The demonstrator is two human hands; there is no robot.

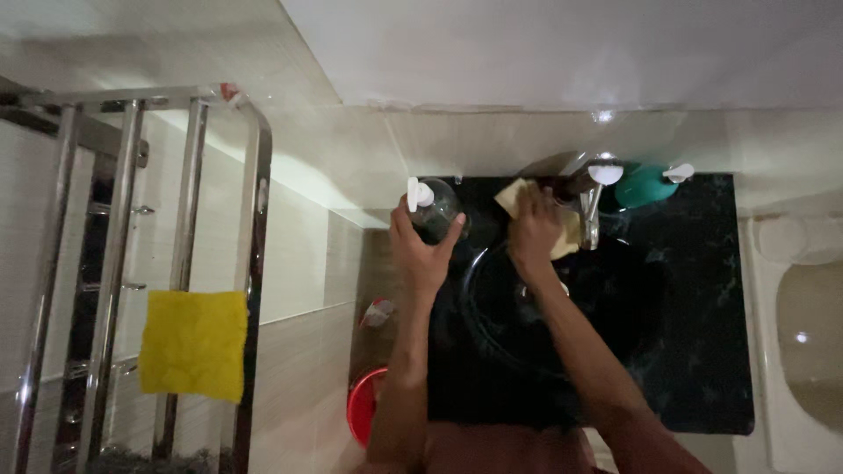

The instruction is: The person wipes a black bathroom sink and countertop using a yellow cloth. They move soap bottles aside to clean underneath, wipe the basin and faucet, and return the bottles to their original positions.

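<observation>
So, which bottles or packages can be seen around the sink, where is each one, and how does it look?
Clear pump bottle: white pump, dark inside, held by the left hand left of the tap.
Teal pump bottle: rounded, white pump, on the dark counter right of the tap.
No labels, signs or screens can be made out.

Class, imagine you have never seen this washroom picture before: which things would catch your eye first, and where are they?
Probably the bright yellow cloth hanging on the steel rack at the left. Next, the two hands at the dark counter: the left hand grips a clear pump bottle, while the right hand presses a pale cloth beside the shiny tap.
</observation>
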